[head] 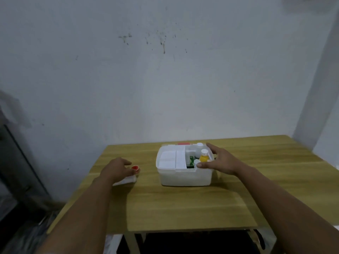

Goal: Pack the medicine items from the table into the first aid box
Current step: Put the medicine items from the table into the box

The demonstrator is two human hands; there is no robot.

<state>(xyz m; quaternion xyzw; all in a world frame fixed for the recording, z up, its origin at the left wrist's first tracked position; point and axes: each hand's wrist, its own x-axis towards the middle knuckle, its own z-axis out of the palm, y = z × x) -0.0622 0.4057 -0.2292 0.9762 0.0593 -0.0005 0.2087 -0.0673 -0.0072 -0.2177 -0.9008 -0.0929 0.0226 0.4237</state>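
I see a light wooden table (183,204) vs stained white wall (165,79). 1 white plastic first aid box (185,177), 1 yellow bottle (204,156) inside. My left hand (117,169) grasps 1 white red-capped bottle (131,176); right hand (221,162) loose-fingered on box rim.

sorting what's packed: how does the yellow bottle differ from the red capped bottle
The yellow bottle stands upright inside the first aid box; the red-capped bottle lies tilted on the table under the left hand. One has a yellow body and white cap, the other a white body and red cap.

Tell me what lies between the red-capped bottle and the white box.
Nothing: in the head view, only bare table separates the red-capped bottle from the white box.
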